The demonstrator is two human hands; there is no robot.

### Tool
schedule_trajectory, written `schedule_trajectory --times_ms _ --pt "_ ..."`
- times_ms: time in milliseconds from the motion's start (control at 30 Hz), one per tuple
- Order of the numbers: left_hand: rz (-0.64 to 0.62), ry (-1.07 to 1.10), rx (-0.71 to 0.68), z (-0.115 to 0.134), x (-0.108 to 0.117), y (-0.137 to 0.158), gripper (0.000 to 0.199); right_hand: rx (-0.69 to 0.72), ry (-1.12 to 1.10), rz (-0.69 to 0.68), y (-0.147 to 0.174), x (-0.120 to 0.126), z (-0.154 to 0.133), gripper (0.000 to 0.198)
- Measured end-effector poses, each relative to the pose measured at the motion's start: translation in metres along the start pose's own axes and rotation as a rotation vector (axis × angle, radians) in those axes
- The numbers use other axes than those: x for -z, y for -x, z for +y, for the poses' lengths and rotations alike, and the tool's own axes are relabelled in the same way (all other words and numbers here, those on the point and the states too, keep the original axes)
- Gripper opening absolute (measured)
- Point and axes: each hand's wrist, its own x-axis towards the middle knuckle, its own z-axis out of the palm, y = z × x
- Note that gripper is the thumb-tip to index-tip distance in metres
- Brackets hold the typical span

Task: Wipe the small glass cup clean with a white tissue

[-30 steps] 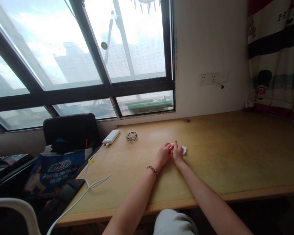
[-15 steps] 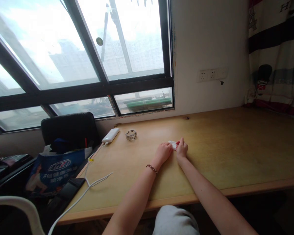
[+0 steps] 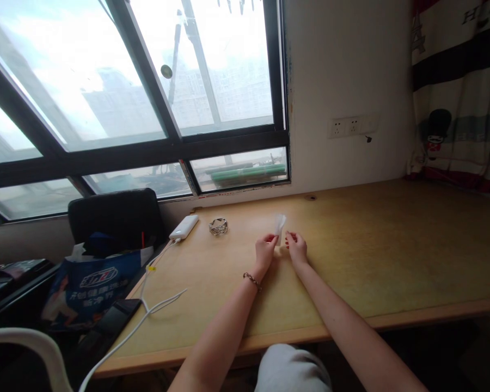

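Observation:
A thin white tissue (image 3: 280,222) stands upright in the pinch of my left hand (image 3: 265,251), held at its lower left edge and fanning out above the fingers. My right hand (image 3: 297,247) is just right of the tissue, its fingers loosely bent and a little apart, with nothing visible in them. A small gap shows between these fingertips and the tissue. Both forearms reach over the wooden table (image 3: 371,256), and a bracelet (image 3: 251,280) circles my left wrist.
Left of my hands lies a silver woven metal ring (image 3: 218,226). Beside it, a white power bank (image 3: 184,227) connects to a white cable (image 3: 147,305) running off the table's left edge. A blue bag (image 3: 98,288) rests on the black chair (image 3: 116,215).
The tissue, earlier crumpled low between both hands, now stands taller and more spread in my left hand. My right hand has come off it and shifted slightly left.

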Motion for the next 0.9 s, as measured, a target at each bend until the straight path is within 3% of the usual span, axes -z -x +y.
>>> schedule_trajectory --times_ms 100,200,633,900 --pt "-0.048 0.288 0.033 0.0024 -0.0034 -0.0007 0.026 0.048 -0.042 -0.196 0.0032 -0.0034 -0.0020 0.033" --pt "-0.077 0.410 0.057 0.0037 -0.0055 0.0005 0.026 0.051 -0.064 -0.264 0.0031 -0.0040 -0.0011 0.033" --pt "-0.110 0.348 0.066 0.0028 -0.0064 0.0012 0.030 0.044 -0.063 -0.094 -0.0015 -0.0020 0.0051 0.035" --pt "-0.110 0.343 0.060 0.0079 -0.0025 0.0032 0.032 -0.004 -0.109 -0.087 -0.0019 -0.0007 0.0058 0.038"
